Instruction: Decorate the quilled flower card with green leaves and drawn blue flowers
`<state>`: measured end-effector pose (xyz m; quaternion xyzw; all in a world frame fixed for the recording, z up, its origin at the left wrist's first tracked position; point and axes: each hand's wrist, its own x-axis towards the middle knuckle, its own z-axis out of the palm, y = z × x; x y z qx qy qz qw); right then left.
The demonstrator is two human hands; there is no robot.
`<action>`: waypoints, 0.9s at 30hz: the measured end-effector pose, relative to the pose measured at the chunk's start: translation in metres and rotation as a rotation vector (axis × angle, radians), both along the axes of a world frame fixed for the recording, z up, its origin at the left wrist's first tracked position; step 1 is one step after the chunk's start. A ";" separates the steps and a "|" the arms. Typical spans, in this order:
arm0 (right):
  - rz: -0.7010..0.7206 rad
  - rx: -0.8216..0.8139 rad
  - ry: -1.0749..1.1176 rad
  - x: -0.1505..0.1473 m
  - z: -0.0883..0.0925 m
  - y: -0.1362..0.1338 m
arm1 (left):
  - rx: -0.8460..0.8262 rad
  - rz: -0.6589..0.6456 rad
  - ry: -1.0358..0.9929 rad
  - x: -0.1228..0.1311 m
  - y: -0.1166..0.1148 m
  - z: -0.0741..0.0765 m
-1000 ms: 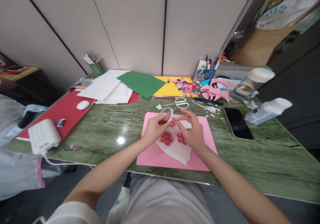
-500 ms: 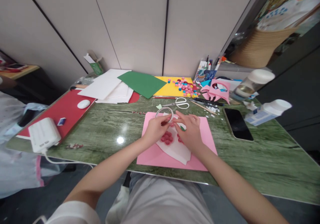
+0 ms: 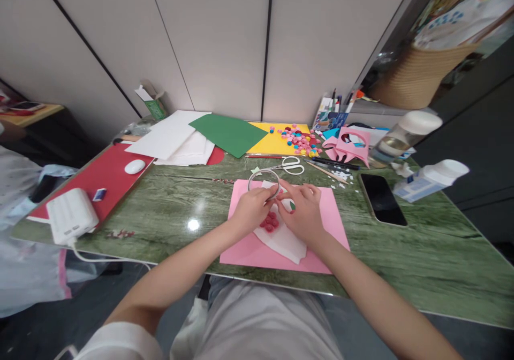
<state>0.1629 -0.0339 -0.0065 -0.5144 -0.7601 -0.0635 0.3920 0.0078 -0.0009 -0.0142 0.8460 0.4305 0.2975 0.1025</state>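
Note:
My left hand (image 3: 254, 206) is closed on a thin, pale ring that looks like a roll of tape (image 3: 254, 175), held upright above the paper. My right hand (image 3: 303, 208) meets it, thumb and index finger pinched close to the left fingertips; what lies between them is too small to make out. Beneath both hands is a white paper cutout (image 3: 283, 245) bearing a cluster of red rolled-paper pieces (image 3: 269, 222) and a green leaf shape (image 3: 292, 206), partly covered by the right hand. The cutout rests on a pink sheet (image 3: 236, 250).
White-handled scissors (image 3: 293, 165) lie behind the hands. Coloured paper rolls (image 3: 301, 140) sit on a yellow sheet (image 3: 261, 142), beside a green sheet (image 3: 228, 133). To the right are a phone (image 3: 383, 199), a white bottle (image 3: 431, 180) and a clear bottle (image 3: 395, 140). A power bank (image 3: 71, 215) is left.
The tape ring has shifted slightly left and looks rounder to me. My right thumb and index finger have drawn in closer to the left fingertips, covering more of the red pieces.

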 end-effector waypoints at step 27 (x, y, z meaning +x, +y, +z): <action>-0.092 0.190 -0.021 -0.001 0.004 -0.005 | -0.361 -0.046 -0.553 0.004 -0.011 0.017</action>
